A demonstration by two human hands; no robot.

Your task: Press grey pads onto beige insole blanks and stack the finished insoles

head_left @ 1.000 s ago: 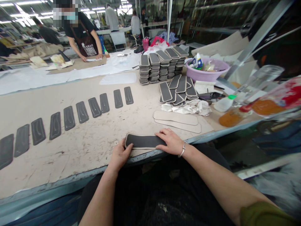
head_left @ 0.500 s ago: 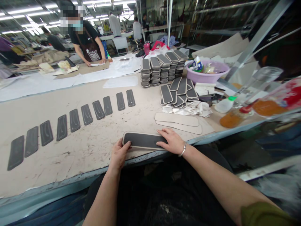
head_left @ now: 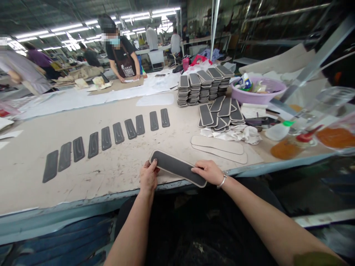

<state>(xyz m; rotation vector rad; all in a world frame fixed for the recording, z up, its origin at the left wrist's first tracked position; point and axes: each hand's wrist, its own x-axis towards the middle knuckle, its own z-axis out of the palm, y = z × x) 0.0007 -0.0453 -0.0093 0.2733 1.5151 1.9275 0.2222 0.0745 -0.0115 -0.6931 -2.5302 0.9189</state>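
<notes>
A long dark grey panel with a pale border and rounded corners (head_left: 176, 167) is held over the table's near edge, tilted down to the right. My left hand (head_left: 149, 175) is closed on its left end, thumb on top. At its right end my right hand (head_left: 210, 172), with a bangle at the wrist, pinches the upper edge. Beyond the hands, several dark panels with glossy streaks (head_left: 106, 138) lie in a slanting row. Two pale shaped pieces (head_left: 217, 145) lie flat to the right of the held panel.
Stacks of bordered panels (head_left: 194, 90) and a loose pile of them (head_left: 222, 112) stand at the back right. Near them are a lilac basin (head_left: 259, 94), a crumpled white cloth (head_left: 241, 133) and bottles with amber liquid (head_left: 287, 149). A co-worker (head_left: 124, 61) stands across the table.
The panel has come up off the table and turned, its right end now lower. My right hand has gone from lying spread on it to pinching its edge. The view has swung left.
</notes>
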